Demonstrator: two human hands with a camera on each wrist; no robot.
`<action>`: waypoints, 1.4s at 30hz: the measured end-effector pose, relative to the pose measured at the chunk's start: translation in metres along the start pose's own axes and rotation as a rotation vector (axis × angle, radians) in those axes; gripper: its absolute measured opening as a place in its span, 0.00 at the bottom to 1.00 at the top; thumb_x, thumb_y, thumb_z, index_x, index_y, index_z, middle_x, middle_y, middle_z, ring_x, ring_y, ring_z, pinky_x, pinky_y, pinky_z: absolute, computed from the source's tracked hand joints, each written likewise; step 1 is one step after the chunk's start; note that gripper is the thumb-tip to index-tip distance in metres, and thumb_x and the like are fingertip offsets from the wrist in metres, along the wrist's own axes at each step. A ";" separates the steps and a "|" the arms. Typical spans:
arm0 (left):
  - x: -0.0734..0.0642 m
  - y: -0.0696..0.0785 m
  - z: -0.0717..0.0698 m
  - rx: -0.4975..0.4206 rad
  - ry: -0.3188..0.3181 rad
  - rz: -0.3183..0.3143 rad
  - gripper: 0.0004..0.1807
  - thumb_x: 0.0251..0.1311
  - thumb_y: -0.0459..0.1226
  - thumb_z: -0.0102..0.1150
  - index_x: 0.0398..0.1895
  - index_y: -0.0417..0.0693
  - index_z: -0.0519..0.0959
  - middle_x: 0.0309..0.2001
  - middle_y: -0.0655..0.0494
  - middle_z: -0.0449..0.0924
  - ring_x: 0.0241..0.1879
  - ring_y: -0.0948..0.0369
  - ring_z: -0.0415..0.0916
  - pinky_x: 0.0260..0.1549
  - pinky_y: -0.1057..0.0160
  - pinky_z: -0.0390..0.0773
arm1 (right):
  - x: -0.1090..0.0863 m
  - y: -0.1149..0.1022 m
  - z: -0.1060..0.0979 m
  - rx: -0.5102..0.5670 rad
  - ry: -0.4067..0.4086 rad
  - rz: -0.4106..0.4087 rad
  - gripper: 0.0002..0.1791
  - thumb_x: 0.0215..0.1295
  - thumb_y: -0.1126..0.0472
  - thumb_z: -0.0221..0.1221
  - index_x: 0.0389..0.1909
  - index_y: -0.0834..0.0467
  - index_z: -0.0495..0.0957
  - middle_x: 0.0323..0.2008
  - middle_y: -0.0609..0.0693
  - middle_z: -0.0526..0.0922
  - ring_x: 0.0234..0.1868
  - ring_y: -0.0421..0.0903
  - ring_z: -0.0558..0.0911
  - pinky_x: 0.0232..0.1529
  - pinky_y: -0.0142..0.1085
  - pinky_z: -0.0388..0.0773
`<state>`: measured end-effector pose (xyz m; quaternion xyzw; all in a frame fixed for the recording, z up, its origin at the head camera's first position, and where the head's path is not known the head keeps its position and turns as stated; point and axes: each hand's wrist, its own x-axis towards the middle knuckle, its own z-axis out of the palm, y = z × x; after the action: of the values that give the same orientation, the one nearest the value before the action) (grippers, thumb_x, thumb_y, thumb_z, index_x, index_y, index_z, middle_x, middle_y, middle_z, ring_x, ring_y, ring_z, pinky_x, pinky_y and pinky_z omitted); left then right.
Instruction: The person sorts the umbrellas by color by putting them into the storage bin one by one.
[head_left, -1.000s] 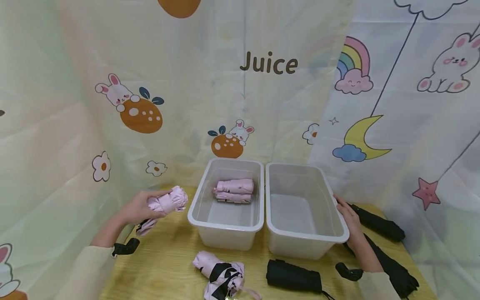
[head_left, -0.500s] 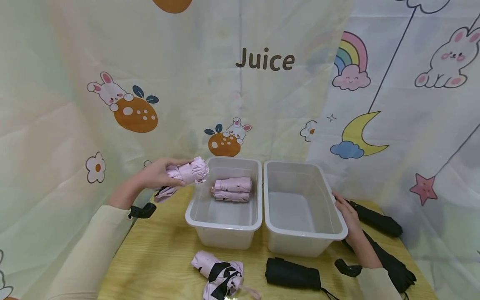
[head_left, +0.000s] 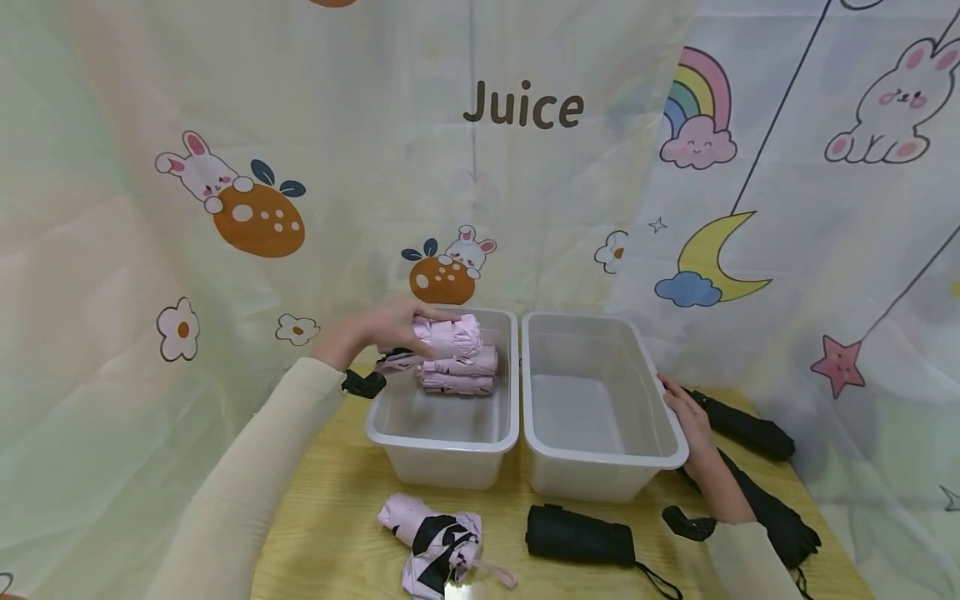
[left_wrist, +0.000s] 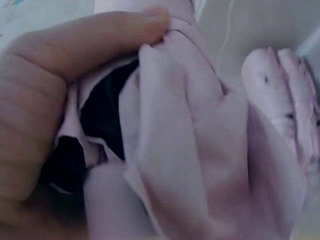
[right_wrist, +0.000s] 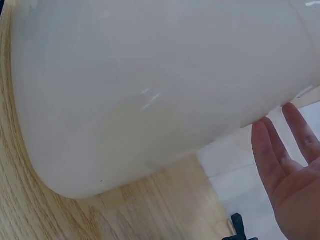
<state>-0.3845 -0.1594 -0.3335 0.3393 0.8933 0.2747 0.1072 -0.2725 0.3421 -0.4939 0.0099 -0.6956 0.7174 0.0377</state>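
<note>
Two rolled pink fabric umbrellas [head_left: 480, 362] are already sitting in the left white plastic bin [head_left: 442, 443], left hand [head_left: 397, 325] gripping a third one [head_left: 453, 337] over them, straight-fingered right hand [head_left: 693, 429] touching the matching bin [head_left: 581, 482], while one pink-and-black umbrella [head_left: 429, 537] and three black ones [head_left: 579, 535] are waiting outside.

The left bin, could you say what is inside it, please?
Two pink umbrellas lie in the left bin; the left hand holds a third umbrella. That hand and umbrella hide the bin's far left corner; anything there cannot be seen.
</note>
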 end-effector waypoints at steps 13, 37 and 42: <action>0.042 -0.018 0.050 -0.087 -0.132 -0.025 0.39 0.40 0.28 0.77 0.60 0.65 0.79 0.57 0.59 0.77 0.42 0.60 0.71 0.38 0.63 0.76 | 0.000 -0.007 0.008 0.012 -0.007 0.005 0.31 0.77 0.51 0.45 0.76 0.55 0.52 0.57 0.36 0.69 0.46 0.37 0.79 0.40 0.32 0.79; 0.070 -0.065 0.116 -0.248 -0.158 -0.171 0.41 0.35 0.24 0.76 0.57 0.64 0.80 0.56 0.52 0.73 0.44 0.56 0.67 0.36 0.64 0.76 | -0.001 -0.007 0.006 0.049 0.010 0.037 0.30 0.77 0.52 0.46 0.76 0.53 0.53 0.53 0.32 0.74 0.43 0.36 0.80 0.38 0.32 0.80; 0.074 -0.069 0.127 -0.272 -0.206 -0.165 0.42 0.33 0.17 0.72 0.57 0.58 0.81 0.59 0.52 0.72 0.41 0.59 0.68 0.33 0.65 0.78 | 0.002 -0.003 0.000 0.069 0.024 0.039 0.30 0.77 0.52 0.47 0.76 0.52 0.55 0.51 0.31 0.75 0.42 0.36 0.80 0.38 0.31 0.79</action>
<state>-0.4299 -0.0998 -0.4779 0.2735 0.8570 0.3469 0.2654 -0.2745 0.3422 -0.4907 -0.0110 -0.6701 0.7415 0.0315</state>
